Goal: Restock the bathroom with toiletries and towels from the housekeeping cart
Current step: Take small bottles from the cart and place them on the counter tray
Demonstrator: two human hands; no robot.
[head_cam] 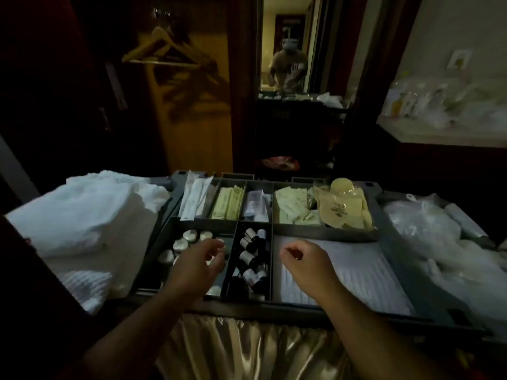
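The housekeeping cart's grey divided tray (301, 308) fills the middle of the view, and both hands hover over its near row, apart from each other.

The left hand (200, 259) hangs at 7 o'clock of the tray above the compartment of round wrapped soaps (181, 244). Its fingers are loosely curled and nothing is visible in them. The right hand (304, 264) sits just past the centre toward 5 o'clock, over the edge of a compartment lined with a white ribbed sheet (365, 264). Its fingers are also curled loosely inward, and no item shows in its grip. Between the 2 hands, at 6 o'clock, a narrow compartment holds small dark bottles with white labels (251, 259), lying tilted.

In the far row, long white packets (194, 197) stand at 11 o'clock. Pale yellow sachets (229, 202) are just to the right of them, and yellow bagged items (344, 208) lie at 1 o'clock.

Folded white towels (82, 215) are stacked on the cart at 9 o'clock, touching the tray's left wall. Crumpled clear plastic bags (428, 234) are heaped at 3 o'clock. A gold satin skirt (247, 349) hangs below the cart's front edge.

Beyond the cart, wooden hangers (162, 50) hang at 11 o'clock and a mirror (288, 42) stands at 12. A shelf (439, 133) of clear packets is at 2 o'clock.
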